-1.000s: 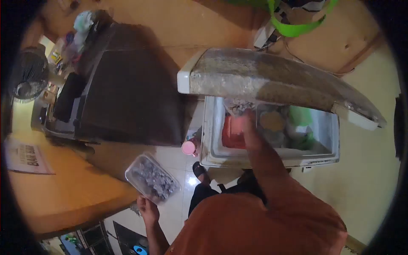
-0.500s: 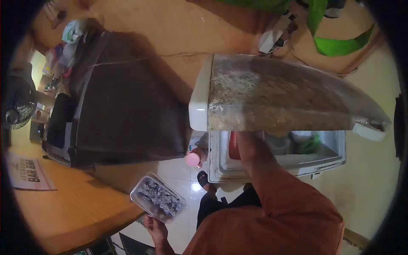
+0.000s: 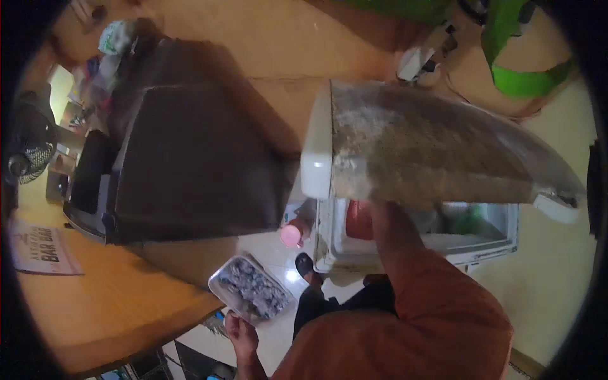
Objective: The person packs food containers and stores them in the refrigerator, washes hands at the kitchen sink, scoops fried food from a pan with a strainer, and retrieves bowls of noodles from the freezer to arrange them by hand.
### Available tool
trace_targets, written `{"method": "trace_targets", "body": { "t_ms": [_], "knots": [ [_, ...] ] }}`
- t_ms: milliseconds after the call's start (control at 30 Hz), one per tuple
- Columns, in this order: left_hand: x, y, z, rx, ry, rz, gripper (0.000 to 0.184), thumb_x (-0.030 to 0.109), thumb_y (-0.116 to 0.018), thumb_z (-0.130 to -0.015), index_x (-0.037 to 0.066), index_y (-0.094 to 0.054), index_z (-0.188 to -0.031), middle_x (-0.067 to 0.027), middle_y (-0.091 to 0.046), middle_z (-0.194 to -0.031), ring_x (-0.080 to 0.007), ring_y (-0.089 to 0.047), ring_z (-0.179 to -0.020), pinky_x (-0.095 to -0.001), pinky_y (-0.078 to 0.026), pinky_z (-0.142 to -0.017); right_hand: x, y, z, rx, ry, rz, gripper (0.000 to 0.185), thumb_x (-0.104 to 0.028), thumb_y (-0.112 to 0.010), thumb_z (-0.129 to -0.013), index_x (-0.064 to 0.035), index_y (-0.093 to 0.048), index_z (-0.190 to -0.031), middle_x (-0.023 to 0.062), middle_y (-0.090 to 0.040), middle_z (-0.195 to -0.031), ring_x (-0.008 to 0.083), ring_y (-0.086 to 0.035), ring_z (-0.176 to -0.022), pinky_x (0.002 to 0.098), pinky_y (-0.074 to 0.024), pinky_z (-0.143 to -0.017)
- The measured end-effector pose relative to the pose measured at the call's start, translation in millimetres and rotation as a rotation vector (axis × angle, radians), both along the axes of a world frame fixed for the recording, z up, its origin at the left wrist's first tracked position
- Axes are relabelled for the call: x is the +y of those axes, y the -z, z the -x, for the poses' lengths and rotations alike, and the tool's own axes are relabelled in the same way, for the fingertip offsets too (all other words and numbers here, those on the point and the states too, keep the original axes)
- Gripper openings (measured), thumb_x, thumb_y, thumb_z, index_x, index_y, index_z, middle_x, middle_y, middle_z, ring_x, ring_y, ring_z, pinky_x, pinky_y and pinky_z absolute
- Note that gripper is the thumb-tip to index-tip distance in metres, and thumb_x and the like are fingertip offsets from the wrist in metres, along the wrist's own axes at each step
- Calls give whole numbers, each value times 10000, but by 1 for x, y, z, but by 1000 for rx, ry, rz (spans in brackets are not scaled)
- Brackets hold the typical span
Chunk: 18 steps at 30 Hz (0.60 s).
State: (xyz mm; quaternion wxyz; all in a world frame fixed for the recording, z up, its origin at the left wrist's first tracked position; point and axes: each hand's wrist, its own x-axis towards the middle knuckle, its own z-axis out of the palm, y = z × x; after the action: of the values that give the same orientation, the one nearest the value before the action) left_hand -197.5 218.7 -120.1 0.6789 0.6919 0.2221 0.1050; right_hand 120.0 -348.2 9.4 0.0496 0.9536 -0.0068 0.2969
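My left hand [image 3: 241,334] grips the near corner of a clear plastic tray [image 3: 251,288] that holds dark grey and whitish pieces. The tray is above the floor, beside the wooden table's corner. My right arm reaches down into an open chest freezer [image 3: 415,254], and the right hand is hidden under the raised lid [image 3: 430,149]. A red container [image 3: 359,220] is inside, just left of the arm. A green bag [image 3: 467,220] lies in the freezer's right part.
A large dark cabinet-like object [image 3: 196,145] stands at left, with a fan [image 3: 31,142] beyond it. A wooden table [image 3: 139,304] is at lower left. A pink cup [image 3: 292,235] is beside the freezer. A green strap [image 3: 529,82] hangs at upper right.
The view has shifted, and the lid now covers more of the freezer opening. My right hand, seen earlier over the red container, has gone out of sight beneath the lid. The tray stays in my left hand.
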Motion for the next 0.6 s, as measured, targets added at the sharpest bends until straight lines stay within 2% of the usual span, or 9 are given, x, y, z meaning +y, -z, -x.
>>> {"method": "trace_targets", "body": {
  "t_ms": [33, 100, 200, 233, 300, 333, 400, 467, 600],
  "knots": [
    [-5, -8, -1, 7, 20, -50, 190, 250, -565, -891, 72, -498, -891, -45, -583, -920, -126, -535, -844, -270, -427, -752, -2, 3, 16, 24, 2, 8, 847, -282, -785, -608, -87, -393, -1334, 213, -480, -1250, 395, -426, -1177, 541, -398, -901],
    [-14, -20, -6, -42, 35, 119, 170, 226, -551, -898, 70, -486, -879, -38, -576, -905, -121, -529, -836, -268, -425, -750, -4, 7, 59, 48, 18, -991, 594, -360, -610, -859, -46, -409, -1321, 211, -484, -1269, 318, -510, -1066, 454, -345, -953],
    [-12, -12, -6, -69, -14, 178, 148, 204, -531, -907, 69, -488, -866, -33, -567, -896, -115, -520, -829, -266, -421, -750, 101, 276, 63, 757, -377, -719, 222, -167, -502, -863, -37, -608, -1009, 130, -612, -943, 254, -586, -888, 396, -453, -793],
    [-9, -6, -5, -88, -24, 182, 142, 199, -524, -910, 70, -493, -859, -33, -564, -895, -112, -514, -828, -263, -419, -747, 94, 230, 97, 587, -594, -826, 229, -223, -598, -841, -32, -634, -963, 66, -624, -890, 119, -565, -773, 309, -485, -672],
    [-5, 1, -5, -72, 25, 104, 133, 189, -512, -913, 70, -499, -855, -33, -558, -891, -106, -501, -817, -259, -414, -731, 95, 91, 159, 665, -465, -1274, 258, -145, -619, -839, -37, -619, -1074, 41, -632, -933, 106, -575, -825, 286, -494, -727],
    [0, 3, -3, -36, 41, 37, 130, 183, -510, -913, 69, -498, -853, -30, -555, -881, -100, -494, -802, -253, -410, -714, 86, 30, 183, 612, -322, -1252, 282, -134, -642, -816, -37, -613, -1079, 43, -634, -960, 98, -570, -839, 289, -493, -725],
    [4, 3, -1, 17, 54, -63, 127, 176, -506, -913, 68, -495, -846, -24, -551, -865, -88, -482, -777, -242, -404, -686, 50, -28, 213, 115, -348, -756, 484, -102, -749, -673, -52, -591, -1128, 101, -625, -1038, 196, -585, -930, 332, -473, -813],
    [-8, -14, -9, -14, 90, -50, 116, 168, -510, -911, 70, -494, -850, -13, -548, -838, -77, -480, -748, -231, -401, -653, 30, -68, 213, -166, -222, -363, 685, -79, -789, -595, -102, -525, -1226, 148, -564, -1165, 275, -552, -1041, 376, -437, -895],
    [-12, -23, -16, -62, 92, -66, 95, 166, -521, -907, 84, -493, -870, 2, -545, -807, -66, -488, -717, -220, -403, -606, -30, -34, 178, 70, 203, -77, 852, -56, -790, -580, -175, -412, -1333, 175, -458, -1298, 332, -496, -1128, 412, -403, -945]
  ]
}}
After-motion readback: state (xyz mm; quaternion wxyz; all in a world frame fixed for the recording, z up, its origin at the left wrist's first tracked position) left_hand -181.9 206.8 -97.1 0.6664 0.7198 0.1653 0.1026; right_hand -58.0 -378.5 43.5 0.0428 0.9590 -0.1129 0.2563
